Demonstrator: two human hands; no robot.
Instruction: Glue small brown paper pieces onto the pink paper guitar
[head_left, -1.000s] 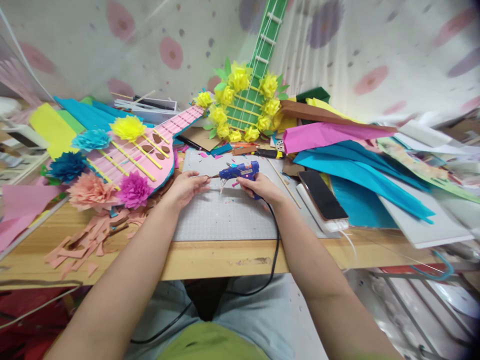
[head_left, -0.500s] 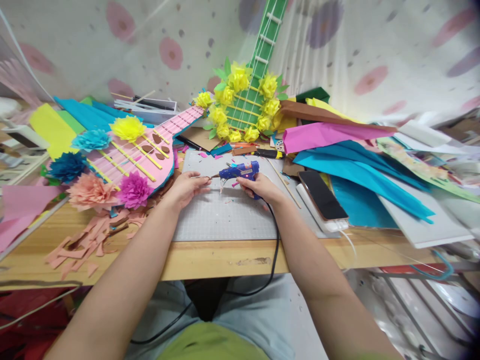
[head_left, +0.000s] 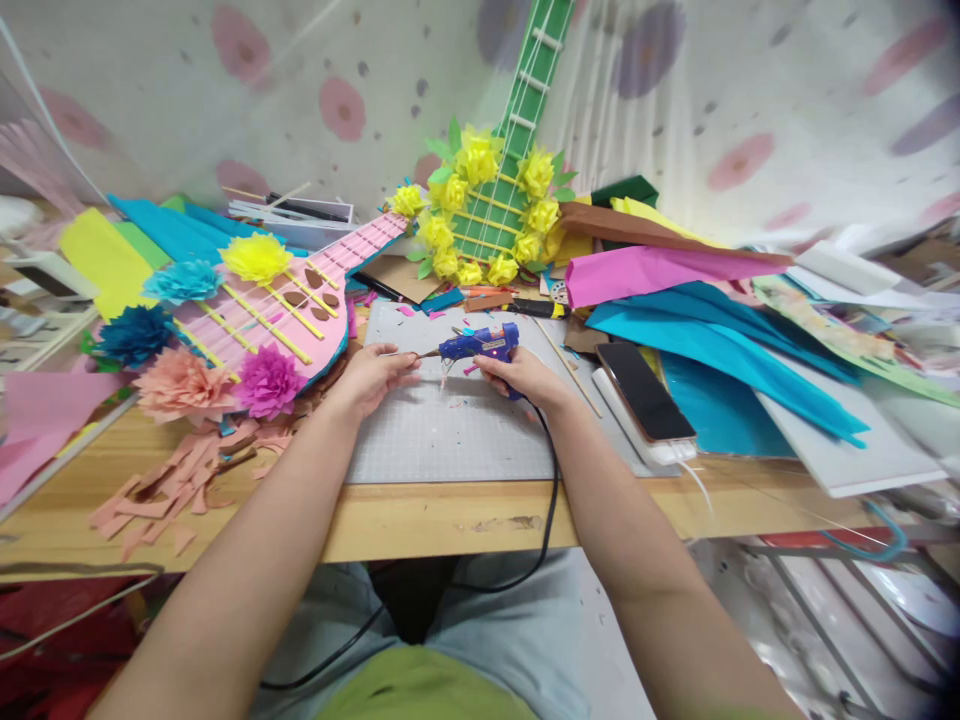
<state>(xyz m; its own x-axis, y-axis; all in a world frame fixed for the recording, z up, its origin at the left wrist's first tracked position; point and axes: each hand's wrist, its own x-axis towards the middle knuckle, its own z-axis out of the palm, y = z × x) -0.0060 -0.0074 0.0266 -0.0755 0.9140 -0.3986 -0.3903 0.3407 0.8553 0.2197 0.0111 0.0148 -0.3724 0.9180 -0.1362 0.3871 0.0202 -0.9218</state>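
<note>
My right hand [head_left: 523,376] grips a blue hot glue gun [head_left: 478,345] over a grey cutting mat [head_left: 450,430], its nozzle pointing left. My left hand [head_left: 371,378] is closed in a pinch on a small brown piece [head_left: 410,354] held right at the nozzle tip. The gun's black cord [head_left: 551,490] runs off the table edge toward my lap. A pink paper guitar [head_left: 277,305] with paper flowers lies just left of my left hand.
A green paper guitar [head_left: 499,200] with yellow flowers leans at the back. A phone [head_left: 645,392] lies right of the mat beside sheets of blue paper [head_left: 720,350] and pink paper [head_left: 660,265]. Peach paper scraps [head_left: 180,470] litter the wooden table [head_left: 450,515] at front left.
</note>
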